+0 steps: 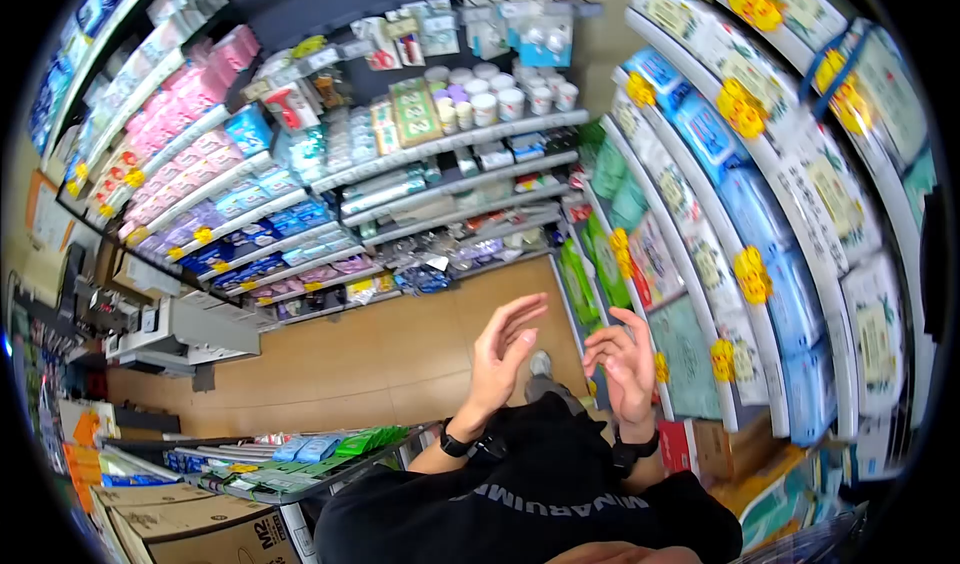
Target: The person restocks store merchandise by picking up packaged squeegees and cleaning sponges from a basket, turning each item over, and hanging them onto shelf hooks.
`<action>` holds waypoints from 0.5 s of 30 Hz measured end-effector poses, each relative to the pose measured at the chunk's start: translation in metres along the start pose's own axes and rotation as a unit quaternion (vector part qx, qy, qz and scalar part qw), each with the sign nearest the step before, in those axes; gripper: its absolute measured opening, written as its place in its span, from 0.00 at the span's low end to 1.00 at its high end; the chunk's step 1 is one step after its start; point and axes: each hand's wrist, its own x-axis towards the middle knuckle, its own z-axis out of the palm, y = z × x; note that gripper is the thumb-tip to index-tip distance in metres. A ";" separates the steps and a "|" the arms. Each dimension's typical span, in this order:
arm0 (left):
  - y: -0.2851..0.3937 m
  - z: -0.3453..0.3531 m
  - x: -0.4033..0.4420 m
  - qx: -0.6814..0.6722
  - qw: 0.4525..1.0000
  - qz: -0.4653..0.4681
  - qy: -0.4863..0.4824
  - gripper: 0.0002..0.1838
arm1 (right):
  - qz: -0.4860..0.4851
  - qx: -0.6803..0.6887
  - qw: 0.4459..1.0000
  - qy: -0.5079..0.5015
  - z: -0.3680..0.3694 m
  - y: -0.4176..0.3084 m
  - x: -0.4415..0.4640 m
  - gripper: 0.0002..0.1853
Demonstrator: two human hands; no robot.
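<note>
Both of my hands are raised in front of my dark shirt, above the tan floor. My left hand (503,356) has its fingers apart and slightly curled, with nothing in it. To its right, my right hand (622,366) is also empty, its fingers spread and bent. The two hands do not touch each other. Each wrist wears a black band. Nearest to my right hand are green packs (604,264) on the low shelf beside it. Below and between the hands a light shoe (541,364) shows on the floor.
Shelves of pink and blue packs (180,94) curve along the left. White tubs (484,109) stand on the back shelves. Blue packs (765,224) fill the right shelves. Cardboard boxes (200,529) lie at the lower left, beside a low rack (300,474). A grey counter (190,334) stands left.
</note>
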 end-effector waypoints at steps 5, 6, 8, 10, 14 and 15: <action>0.002 0.000 -0.038 -0.012 0.999 -0.013 -0.038 0.26 | -0.002 -0.009 0.999 0.043 0.009 -0.001 -0.053 0.34; 0.001 0.000 -0.046 -0.014 0.999 -0.024 -0.046 0.26 | -0.008 -0.010 0.998 0.055 0.012 -0.001 -0.063 0.34; -0.001 0.006 -0.053 -0.023 0.996 -0.038 -0.081 0.26 | -0.016 -0.008 0.997 0.076 0.016 -0.003 -0.083 0.33; -0.001 0.010 -0.061 -0.030 0.993 -0.047 -0.104 0.26 | -0.018 -0.028 0.996 0.086 0.021 -0.007 -0.094 0.33; 0.006 0.013 -0.072 -0.059 0.986 -0.062 -0.142 0.26 | -0.024 -0.060 0.994 0.093 0.029 -0.015 -0.111 0.32; 0.007 0.013 -0.073 -0.061 0.985 -0.064 -0.146 0.26 | -0.025 -0.068 0.993 0.094 0.031 -0.017 -0.115 0.32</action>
